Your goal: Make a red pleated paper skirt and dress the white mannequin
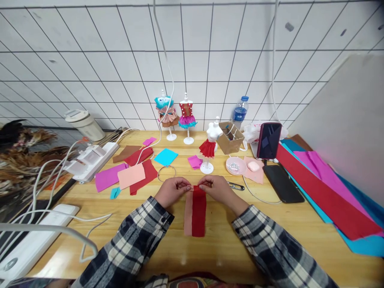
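My left hand (pixel 175 190) pinches the upper left corner of a pale pink crepe paper strip (pixel 188 218). A red crepe paper strip (pixel 198 216) lies over its right part, and my right hand (pixel 220 191) pinches the red strip's upper right corner. Both strips hang toward me over the table, side by side with the pink edge showing on the left. Just beyond my hands stands a small white mannequin (pixel 213 131) wearing a red pleated skirt (pixel 207 148). A metal cutter or snips (pixel 236 186) lies beside my right hand, partly hidden by it.
Two dressed mannequins (pixel 187 114) stand by the tiled wall. Loose paper pieces (pixel 131 175) and a wire ring (pixel 167 173) lie left. A pink dish of beads (pixel 235 165), cardboard box (pixel 230 138), phones (pixel 283 184) and long paper sheets (pixel 324 192) are right. Power strips (pixel 96 162) and cables fill the left.
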`<act>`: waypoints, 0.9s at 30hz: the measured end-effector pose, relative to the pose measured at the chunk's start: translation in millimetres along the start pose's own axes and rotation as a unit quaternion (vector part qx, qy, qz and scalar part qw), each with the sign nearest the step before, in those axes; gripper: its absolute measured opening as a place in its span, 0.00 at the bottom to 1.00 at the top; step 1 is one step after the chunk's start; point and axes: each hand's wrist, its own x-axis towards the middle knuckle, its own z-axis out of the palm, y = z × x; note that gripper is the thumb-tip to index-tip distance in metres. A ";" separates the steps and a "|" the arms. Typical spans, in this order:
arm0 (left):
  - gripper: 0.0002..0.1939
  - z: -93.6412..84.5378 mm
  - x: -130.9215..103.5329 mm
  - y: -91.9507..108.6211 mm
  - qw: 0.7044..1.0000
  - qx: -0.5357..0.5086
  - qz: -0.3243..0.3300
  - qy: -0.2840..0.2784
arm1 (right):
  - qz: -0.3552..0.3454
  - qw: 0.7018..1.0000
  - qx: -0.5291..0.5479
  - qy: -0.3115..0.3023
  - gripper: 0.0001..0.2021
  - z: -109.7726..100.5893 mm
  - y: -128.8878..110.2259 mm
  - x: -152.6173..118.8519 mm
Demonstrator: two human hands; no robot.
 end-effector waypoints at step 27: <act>0.20 11.3 15.5 -7.5 0.998 0.004 -0.055 -0.017 | 0.030 0.999 -0.005 -0.036 0.10 3.4 13.7 18.9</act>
